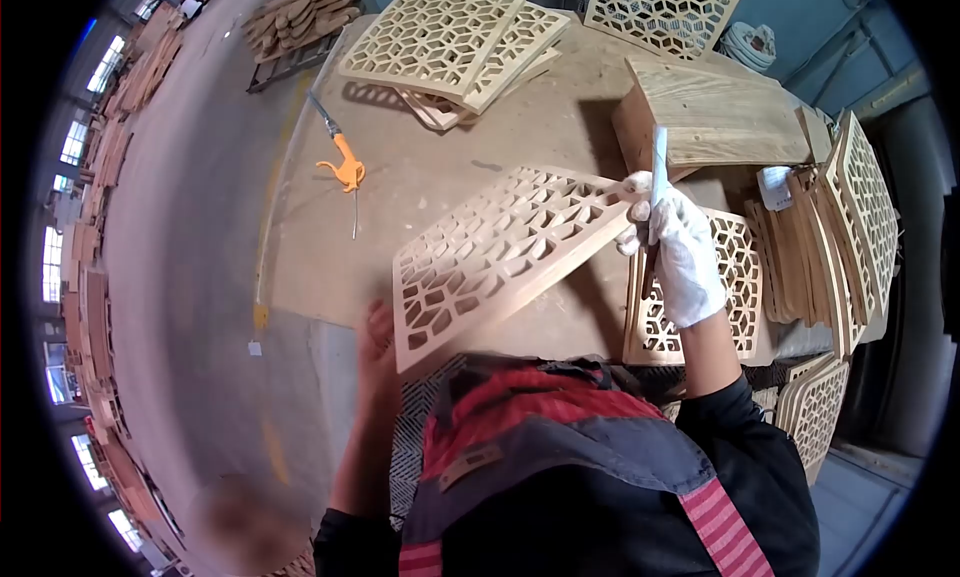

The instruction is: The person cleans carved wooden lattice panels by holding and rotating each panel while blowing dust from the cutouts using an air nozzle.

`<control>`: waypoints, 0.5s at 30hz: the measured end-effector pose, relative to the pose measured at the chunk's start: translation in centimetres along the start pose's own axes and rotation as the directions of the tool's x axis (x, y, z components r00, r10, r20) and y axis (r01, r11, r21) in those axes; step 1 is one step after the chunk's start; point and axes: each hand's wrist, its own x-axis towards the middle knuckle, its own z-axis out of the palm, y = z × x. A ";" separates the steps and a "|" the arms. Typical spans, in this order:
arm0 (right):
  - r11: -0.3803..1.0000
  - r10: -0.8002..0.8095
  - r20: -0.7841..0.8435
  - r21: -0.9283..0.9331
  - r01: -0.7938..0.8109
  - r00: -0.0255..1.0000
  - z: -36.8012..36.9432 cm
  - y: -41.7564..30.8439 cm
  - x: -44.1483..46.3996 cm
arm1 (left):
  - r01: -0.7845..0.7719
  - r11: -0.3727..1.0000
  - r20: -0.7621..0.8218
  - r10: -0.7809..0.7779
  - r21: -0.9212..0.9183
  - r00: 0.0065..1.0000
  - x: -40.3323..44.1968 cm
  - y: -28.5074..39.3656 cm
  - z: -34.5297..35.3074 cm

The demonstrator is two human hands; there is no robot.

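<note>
A wooden lattice panel (510,247) with a geometric cut-out pattern is tilted up above the table in front of me. My left hand (376,335), bare and slightly blurred, grips its near left edge, partly hidden behind it. My right hand (685,262) wears a white glove and is closed around a pale, narrow flat stick (659,162) that points upward. The gloved fingers are also at the panel's far right corner. Beneath my right forearm, another lattice panel (740,277) lies on the table.
Lattice panels (435,42) are stacked at the back left, and another panel (665,17) leans behind. A wooden box (720,112) stands back right, near upright boards (795,257). An orange air blow gun (346,165) lies on the table (330,267). More panels (820,407) stand low at right.
</note>
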 end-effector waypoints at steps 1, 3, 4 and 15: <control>1.000 0.001 0.019 0.010 -0.001 1.000 0.4 -0.6 0.3 | -0.204 0.963 0.016 0.205 0.174 0.979 0.4 -0.3 -0.3; 0.998 0.012 0.011 0.068 -0.012 1.000 1.7 -1.5 1.3 | -0.556 0.685 0.150 0.559 0.471 0.815 1.6 -0.2 -0.4; 0.999 0.010 0.005 0.046 -0.010 1.000 2.6 -2.2 1.9 | -0.281 0.933 0.031 0.295 -0.225 0.955 2.4 -0.3 -0.4; 0.776 -0.093 0.304 0.619 -0.123 0.948 2.8 -11.0 11.1 | -0.503 0.849 0.098 0.493 0.161 0.865 8.8 14.6 -0.9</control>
